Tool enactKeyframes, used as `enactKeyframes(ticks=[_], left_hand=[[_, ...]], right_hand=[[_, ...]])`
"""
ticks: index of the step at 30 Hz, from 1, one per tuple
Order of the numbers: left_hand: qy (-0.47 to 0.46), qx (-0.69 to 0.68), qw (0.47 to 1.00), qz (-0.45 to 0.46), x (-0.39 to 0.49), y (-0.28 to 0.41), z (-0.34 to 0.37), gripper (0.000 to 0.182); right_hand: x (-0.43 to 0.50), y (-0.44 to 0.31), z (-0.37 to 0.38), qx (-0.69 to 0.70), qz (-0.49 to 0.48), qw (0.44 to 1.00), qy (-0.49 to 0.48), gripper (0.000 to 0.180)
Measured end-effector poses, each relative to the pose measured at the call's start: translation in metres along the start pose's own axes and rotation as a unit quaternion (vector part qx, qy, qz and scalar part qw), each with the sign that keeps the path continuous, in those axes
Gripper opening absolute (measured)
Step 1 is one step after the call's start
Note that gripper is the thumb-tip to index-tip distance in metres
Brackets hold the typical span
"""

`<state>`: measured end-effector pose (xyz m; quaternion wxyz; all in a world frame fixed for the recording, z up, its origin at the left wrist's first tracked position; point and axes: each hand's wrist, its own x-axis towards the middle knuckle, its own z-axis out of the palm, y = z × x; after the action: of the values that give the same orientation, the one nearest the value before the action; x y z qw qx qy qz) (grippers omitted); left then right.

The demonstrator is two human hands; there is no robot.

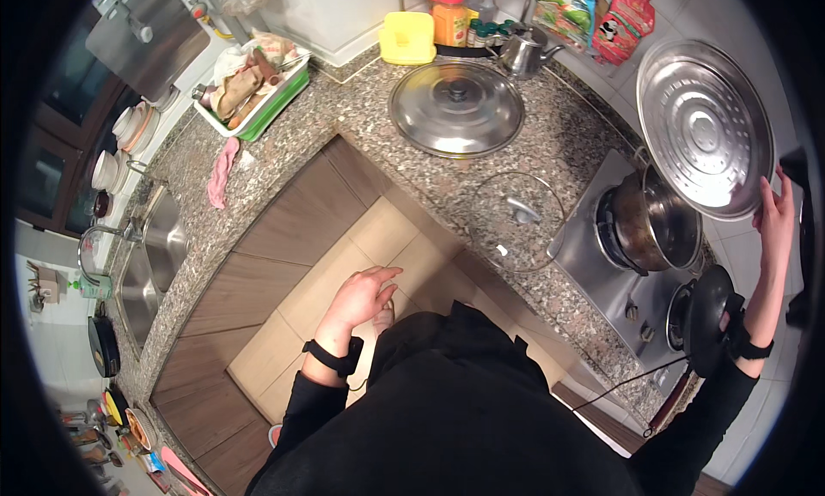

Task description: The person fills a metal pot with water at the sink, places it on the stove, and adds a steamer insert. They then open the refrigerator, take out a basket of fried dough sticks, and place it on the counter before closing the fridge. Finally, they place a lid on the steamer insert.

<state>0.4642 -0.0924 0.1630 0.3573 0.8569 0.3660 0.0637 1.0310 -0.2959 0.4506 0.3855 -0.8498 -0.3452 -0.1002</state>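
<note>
A round stainless-steel steamer tray [706, 132], with what look like small holes in its base, is raised and tilted at the right. My right hand [773, 203] holds it by its lower right rim. Below and left of the tray, a steel pot [651, 219] with a browned side sits on the far burner of the gas stove [593, 238]. My left hand [364, 293] hangs over the floor in front of my body, empty, with its fingers loosely apart. A glass lid [515, 222] lies on the granite counter beside the stove, and a large steel lid [457, 109] rests farther back.
A dark pan [709, 322] covers part of the near burner. Along the back stand a steel kettle [525, 51] and a yellow container [407, 38]. At the left are a filled green-and-white basket [274, 113], a pink cloth [223, 174] and a double sink [151, 257].
</note>
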Motion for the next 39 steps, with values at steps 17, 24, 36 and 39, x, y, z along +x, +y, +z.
enactKeyframes(ticks=[17, 24, 36, 39], left_hand=[[-0.06, -0.162, 0.979, 0.108, 0.022, -0.071, -0.103, 0.033], [-0.078, 0.006, 0.942, 0.327, 0.129, 0.002, -0.043, 0.035], [-0.074, 0.304, 0.88, 0.357, 0.246, 0.124, 0.09, 0.037], [-0.049, 0.229, 0.892, 0.386, 0.239, 0.124, 0.074, 0.025]], right_hand=[[-0.289, -0.121, 0.208, 0.364, 0.248, 0.894, -0.084, 0.035], [-0.372, -0.068, 0.111, 0.247, 0.37, 0.893, 0.067, 0.041], [-0.421, -0.007, 0.065, 0.24, 0.447, 0.853, 0.117, 0.038], [-0.416, 0.003, 0.062, 0.231, 0.455, 0.855, 0.09, 0.037]])
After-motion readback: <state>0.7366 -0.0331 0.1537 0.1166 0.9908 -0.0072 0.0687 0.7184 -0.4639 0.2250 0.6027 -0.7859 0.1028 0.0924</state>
